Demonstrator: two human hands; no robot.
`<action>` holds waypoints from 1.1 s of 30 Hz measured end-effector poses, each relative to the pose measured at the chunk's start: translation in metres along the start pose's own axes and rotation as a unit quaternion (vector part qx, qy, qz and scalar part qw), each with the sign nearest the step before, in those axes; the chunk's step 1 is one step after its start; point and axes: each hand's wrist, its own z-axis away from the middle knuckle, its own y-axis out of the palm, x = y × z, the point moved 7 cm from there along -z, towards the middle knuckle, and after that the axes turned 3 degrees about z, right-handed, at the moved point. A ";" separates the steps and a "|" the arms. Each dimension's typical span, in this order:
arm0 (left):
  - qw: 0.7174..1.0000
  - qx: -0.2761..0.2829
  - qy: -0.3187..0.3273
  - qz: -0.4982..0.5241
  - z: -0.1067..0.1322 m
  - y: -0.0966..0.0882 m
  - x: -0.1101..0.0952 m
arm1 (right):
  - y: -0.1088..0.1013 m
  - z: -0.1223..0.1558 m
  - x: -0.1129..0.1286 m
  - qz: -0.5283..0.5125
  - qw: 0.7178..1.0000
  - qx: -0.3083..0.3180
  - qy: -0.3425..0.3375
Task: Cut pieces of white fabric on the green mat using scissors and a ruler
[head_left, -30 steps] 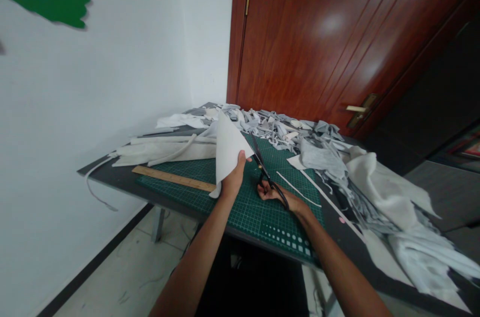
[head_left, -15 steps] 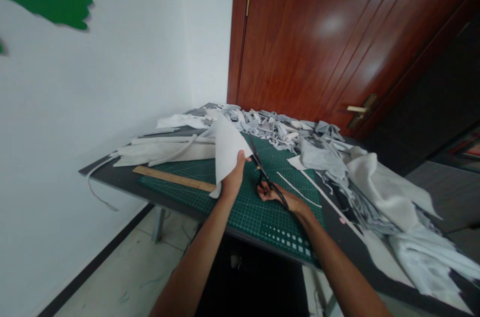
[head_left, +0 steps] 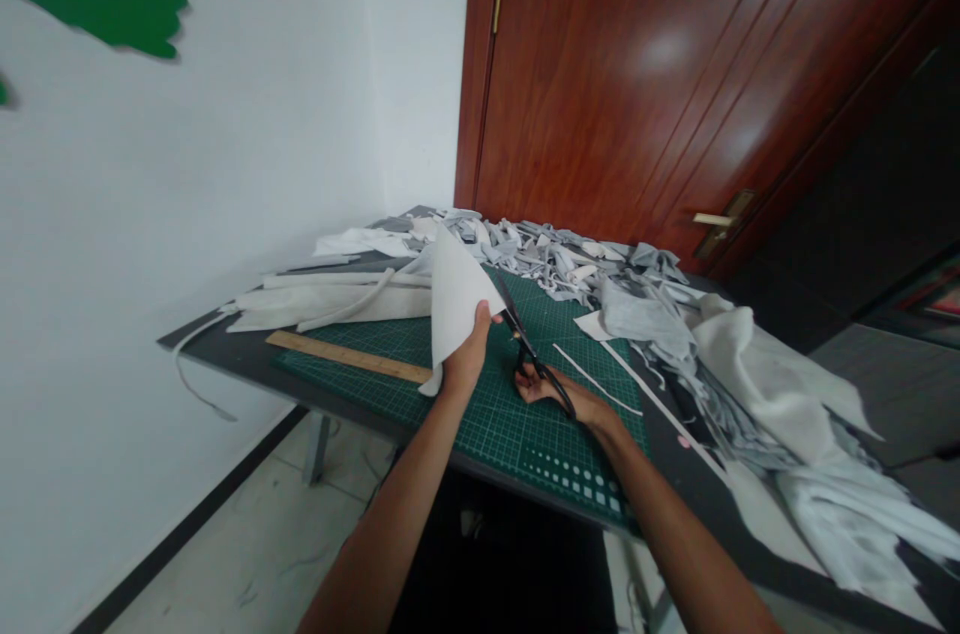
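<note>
Here a stiff white piece of cloth with a curved edge (head_left: pixel 454 289) is held up above the green gridded cutting mat (head_left: pixel 487 429), pinched by the left hand (head_left: pixel 466 356), its thumb laid along the near face and its forearm stretched forward. From the lower right the other forearm is slanted inward, and by the right hand (head_left: pixel 551 389), fingers curled at the handles, the long black metal scissors (head_left: pixel 534 350) are gripped, blades angled up beside the cloth's right corner; whether cloth is caught between them cannot quite be made out.
</note>
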 end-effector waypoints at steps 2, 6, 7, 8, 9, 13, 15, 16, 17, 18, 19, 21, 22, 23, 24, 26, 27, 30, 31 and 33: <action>1.000 -0.004 0.001 -0.002 0.000 -0.001 0.001 | 0.000 -0.001 0.001 0.003 1.000 0.003 0.000; 1.000 -0.008 -0.006 -0.003 -0.001 -0.001 0.003 | 0.000 -0.002 0.001 0.006 1.000 0.009 -0.003; 1.000 -0.008 -0.008 -0.002 -0.002 -0.001 0.004 | 0.001 -0.002 0.002 0.006 1.000 0.009 -0.005; 1.000 -0.010 -0.010 -0.001 -0.002 -0.001 0.004 | 0.001 -0.002 0.002 0.005 1.000 0.010 -0.006; 1.000 -0.012 -0.012 0.001 -0.002 -0.001 0.004 | 0.001 -0.002 0.002 0.005 1.000 0.011 -0.008; 1.000 -0.008 -0.020 0.006 -0.001 -0.001 0.004 | 0.001 -0.002 -0.002 0.004 1.000 0.011 -0.014; 1.000 -0.003 -0.018 0.007 0.000 -0.001 0.004 | 0.000 -0.003 -0.005 0.005 1.000 0.010 -0.015; 1.000 -0.002 -0.017 0.008 0.000 -0.001 0.003 | 0.000 -0.003 -0.007 0.007 1.000 0.011 -0.015; 1.000 -0.002 -0.015 0.009 0.001 -0.001 0.002 | 0.000 -0.004 -0.009 0.007 1.000 0.012 -0.015; 1.000 -0.003 -0.013 0.010 0.001 -0.001 0.002 | 0.000 -0.004 -0.010 0.007 1.000 0.012 -0.014; 1.000 -0.006 -0.012 0.010 0.001 -0.002 0.002 | 0.000 -0.004 -0.011 0.007 1.000 0.011 -0.014; 1.000 -0.008 -0.011 0.010 0.000 -0.002 0.002 | 0.000 -0.004 -0.012 0.008 1.000 0.008 -0.014; 1.000 -0.007 -0.011 0.010 0.000 -0.002 0.002 | 0.000 -0.004 -0.012 0.010 1.000 0.006 -0.014; 1.000 -0.005 -0.010 0.009 -0.001 -0.001 0.002 | 0.000 -0.004 -0.012 0.013 1.000 0.004 -0.014; 1.000 -0.002 -0.009 0.009 -0.001 -0.001 0.002 | 0.000 -0.004 -0.011 0.016 1.000 0.003 -0.015; 1.000 0.000 -0.005 0.008 -0.002 -0.001 0.003 | -0.001 -0.004 -0.011 0.024 1.000 0.000 -0.016; 1.000 -0.001 -0.003 0.006 -0.002 -0.001 0.003 | -0.002 -0.004 -0.010 0.029 0.999 -0.002 -0.017; 1.000 -0.007 0.000 -0.004 -0.002 -0.002 0.003 | -0.005 -0.003 -0.007 0.044 0.999 -0.008 -0.019; 1.000 -0.008 0.000 -0.007 -0.002 -0.002 0.003 | -0.005 -0.002 -0.006 0.050 0.999 -0.009 -0.020; 1.000 -0.007 0.001 -0.010 -0.002 -0.002 0.002 | -0.007 -0.001 -0.005 0.058 0.998 -0.010 -0.023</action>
